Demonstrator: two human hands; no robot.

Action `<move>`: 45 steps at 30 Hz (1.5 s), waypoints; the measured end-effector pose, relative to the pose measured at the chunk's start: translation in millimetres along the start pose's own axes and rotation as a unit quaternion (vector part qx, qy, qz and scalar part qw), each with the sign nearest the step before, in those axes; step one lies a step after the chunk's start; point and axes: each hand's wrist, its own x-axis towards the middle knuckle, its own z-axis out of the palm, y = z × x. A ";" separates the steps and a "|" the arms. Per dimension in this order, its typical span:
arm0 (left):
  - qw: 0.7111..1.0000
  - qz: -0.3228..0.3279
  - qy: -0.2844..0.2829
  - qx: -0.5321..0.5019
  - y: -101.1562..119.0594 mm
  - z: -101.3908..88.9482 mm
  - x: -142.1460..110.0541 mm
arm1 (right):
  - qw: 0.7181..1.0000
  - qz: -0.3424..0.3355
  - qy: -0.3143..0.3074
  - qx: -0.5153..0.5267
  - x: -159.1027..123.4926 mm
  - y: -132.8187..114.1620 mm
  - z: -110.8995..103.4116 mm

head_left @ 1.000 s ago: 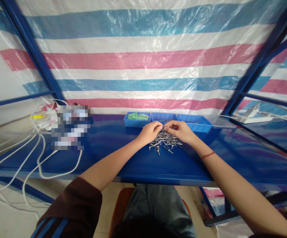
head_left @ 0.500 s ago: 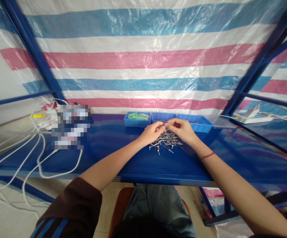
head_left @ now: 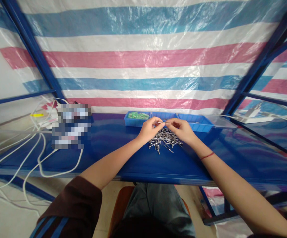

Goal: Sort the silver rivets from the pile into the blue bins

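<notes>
A pile of small metal rivets (head_left: 165,140) lies on the blue table (head_left: 123,158). Just above its far side, my left hand (head_left: 148,129) and my right hand (head_left: 180,129) face each other with fingertips pinched. Between them they hold one thin rivet (head_left: 161,122), each hand pinching an end. Right behind the hands sits a blue tray (head_left: 198,123) with three compartments. Its left compartment holds green pieces (head_left: 138,116).
White cables (head_left: 38,158) loop over the table's left part and hang off its edge, next to a blurred patch (head_left: 70,126). Blue frame posts rise at both sides before a striped plastic sheet. A clear flat lid (head_left: 221,123) lies right of the tray.
Both hands have risen slightly off the pile and drawn a little apart, so the thin rivet now shows between the fingertips. The pile and tray are unmoved.
</notes>
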 end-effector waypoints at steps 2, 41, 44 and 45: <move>1.000 0.001 -0.007 0.009 -1.2 0.1 0.0 | 1.000 0.003 -0.005 -0.025 1.3 1.8 -1.3; 0.988 -0.003 -0.077 0.131 -6.5 -0.2 0.4 | 0.993 0.059 -0.056 0.082 1.4 3.0 -6.0; 0.990 0.008 -0.093 0.105 -3.1 0.2 -1.9 | 0.996 0.052 -0.029 0.069 0.3 0.1 -5.9; 0.991 0.014 -0.091 0.096 -2.1 0.2 -2.6 | 0.997 0.043 -0.023 0.056 -0.2 -0.8 -6.1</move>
